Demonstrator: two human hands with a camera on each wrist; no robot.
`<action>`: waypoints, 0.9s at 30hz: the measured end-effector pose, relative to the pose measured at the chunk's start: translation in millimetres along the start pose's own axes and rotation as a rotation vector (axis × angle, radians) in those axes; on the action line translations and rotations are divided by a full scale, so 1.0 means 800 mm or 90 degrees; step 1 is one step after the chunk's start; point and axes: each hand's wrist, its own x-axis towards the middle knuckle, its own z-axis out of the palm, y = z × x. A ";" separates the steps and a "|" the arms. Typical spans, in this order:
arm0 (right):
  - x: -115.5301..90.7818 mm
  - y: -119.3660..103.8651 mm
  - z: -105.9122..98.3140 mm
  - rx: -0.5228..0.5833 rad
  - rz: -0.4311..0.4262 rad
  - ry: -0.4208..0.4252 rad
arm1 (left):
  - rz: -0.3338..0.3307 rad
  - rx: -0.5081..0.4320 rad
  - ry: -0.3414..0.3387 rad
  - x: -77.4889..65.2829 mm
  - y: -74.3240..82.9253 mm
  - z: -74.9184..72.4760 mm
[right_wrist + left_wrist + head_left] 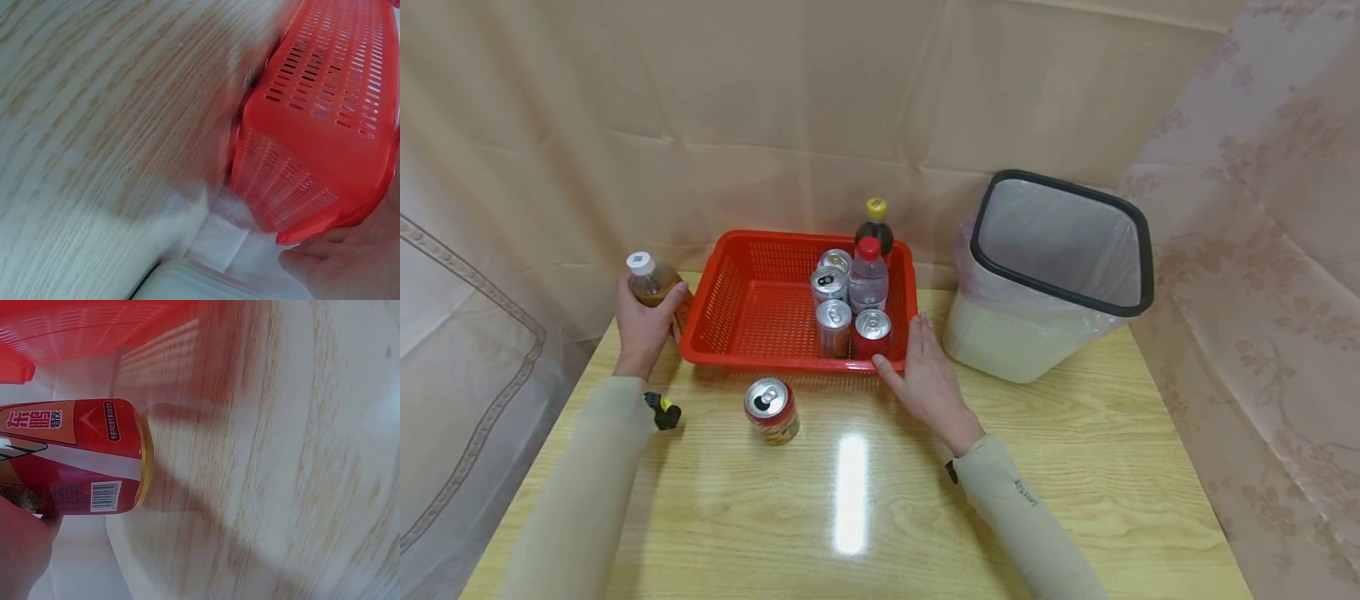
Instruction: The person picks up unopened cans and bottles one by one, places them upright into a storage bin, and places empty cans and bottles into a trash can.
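My left hand (647, 321) grips a drink bottle (642, 265) with a white cap and brown liquid, just left of the red plastic basket (745, 364). The bottle's red label and gold-toned base (147, 459) show in the left wrist view. With straight fingers, my right hand (934, 383) touches the basket's front right corner, the thumb at the front rim and the fingers along the right side. Inside the basket, toward its right, stand several drink cans (833, 315), a red-capped bottle (868, 279) and a yellow-capped dark bottle (876, 225).
A red and gold can (772, 412) stands on the wooden table (760, 517) before the basket. On the right is a cream bin (1000, 333) with a black rim and a plastic liner. Beige cloth (775, 108) hangs behind.
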 end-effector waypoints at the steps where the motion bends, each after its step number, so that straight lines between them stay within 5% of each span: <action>1: 0.000 0.000 0.000 -0.001 0.000 0.001 | 0.006 -0.004 0.002 0.000 0.000 0.000; 14: 0.001 0.001 0.003 0.003 0.003 0.011 | 0.018 -0.042 0.057 -0.001 0.015 -0.011; 23: 0.001 0.001 0.002 0.014 0.010 -0.002 | 0.022 -0.050 0.070 -0.013 0.042 -0.027; 27: 0.001 0.000 0.001 0.015 0.012 -0.003 | 0.064 -0.063 0.085 -0.019 0.056 -0.029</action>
